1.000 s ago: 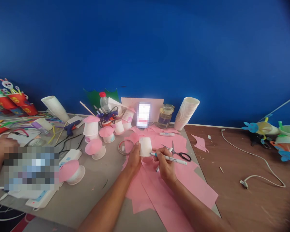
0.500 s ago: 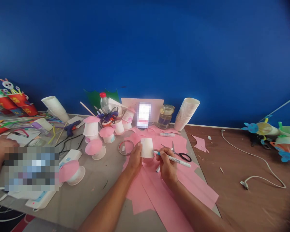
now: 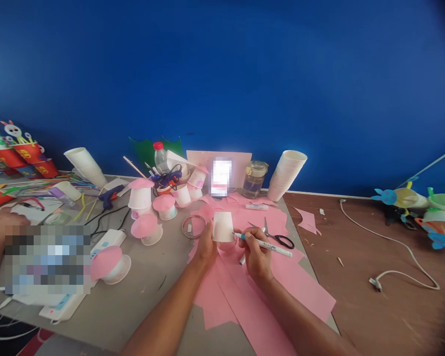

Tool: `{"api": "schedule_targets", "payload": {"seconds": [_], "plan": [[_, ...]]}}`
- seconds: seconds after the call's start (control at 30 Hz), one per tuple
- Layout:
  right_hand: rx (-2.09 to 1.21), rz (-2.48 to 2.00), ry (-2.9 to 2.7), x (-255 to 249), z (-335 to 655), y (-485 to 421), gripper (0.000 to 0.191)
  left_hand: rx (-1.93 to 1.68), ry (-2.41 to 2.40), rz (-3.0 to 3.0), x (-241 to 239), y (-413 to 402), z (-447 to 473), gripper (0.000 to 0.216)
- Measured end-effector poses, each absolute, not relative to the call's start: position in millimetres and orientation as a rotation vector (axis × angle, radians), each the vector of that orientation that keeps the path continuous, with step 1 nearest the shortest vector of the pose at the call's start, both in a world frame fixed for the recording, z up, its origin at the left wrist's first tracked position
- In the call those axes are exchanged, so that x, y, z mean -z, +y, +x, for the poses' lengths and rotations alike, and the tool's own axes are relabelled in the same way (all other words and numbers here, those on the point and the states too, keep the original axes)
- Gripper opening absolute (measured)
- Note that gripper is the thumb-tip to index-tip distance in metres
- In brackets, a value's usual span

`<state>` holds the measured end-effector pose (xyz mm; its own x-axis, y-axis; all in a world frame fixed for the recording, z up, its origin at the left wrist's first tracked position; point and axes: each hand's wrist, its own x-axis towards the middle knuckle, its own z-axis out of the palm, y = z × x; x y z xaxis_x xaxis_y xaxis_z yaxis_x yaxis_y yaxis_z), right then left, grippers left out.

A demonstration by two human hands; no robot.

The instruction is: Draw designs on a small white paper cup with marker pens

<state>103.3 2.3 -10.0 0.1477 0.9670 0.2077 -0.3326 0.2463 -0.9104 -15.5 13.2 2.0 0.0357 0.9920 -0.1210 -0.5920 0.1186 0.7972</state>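
Note:
My left hand (image 3: pixel 206 246) is closed on the side of a white paper cup (image 3: pixel 222 226), which is held upside down above the pink paper (image 3: pixel 225 296). In my right hand (image 3: pixel 258 257) is a white acrylic marker (image 3: pixel 274 247) with a blue tip, gripped like a pen. Its tip is at the cup's right side; whether it touches the cup I cannot tell. Black-handled scissors (image 3: pixel 281 241) lie just beyond my right hand. A roll of tape (image 3: pixel 193 226) rests to the left of the cup. Another marker (image 3: pixel 257 206) lies on the pink paper behind.
Several cups with pink paper tops (image 3: pixel 111 264) stand to the left, near a white power strip (image 3: pixel 111 240) and a glue gun (image 3: pixel 113 195). At the back are a glass jar (image 3: pixel 254 179), stacked paper cups (image 3: pixel 287 173) and a bottle (image 3: pixel 159 157). Another person's hand (image 3: pixel 7 230) is far left.
The cup and my left hand have shifted slightly to the left, and the cup has turned a little. My right hand with the marker has barely moved.

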Motion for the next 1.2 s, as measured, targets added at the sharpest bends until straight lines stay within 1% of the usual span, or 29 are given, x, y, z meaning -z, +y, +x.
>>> {"api": "schedule_targets", "payload": {"seconds": [0.13,0.43,1.2], "plan": [[-1.097,-0.847,-0.962,8.6,103.4,2.0,0.019,-1.413,0.836,0.745,0.3,11.1,-17.6,0.046],[-1.102,-0.890,-0.953,6.6,102.0,2.1,0.021,-1.412,0.875,0.772,0.8,12.0,-17.4,0.039],[-1.063,-0.995,-1.009,-3.5,100.7,-0.2,0.020,-1.419,0.941,0.786,3.4,12.5,-18.7,0.044]]}}
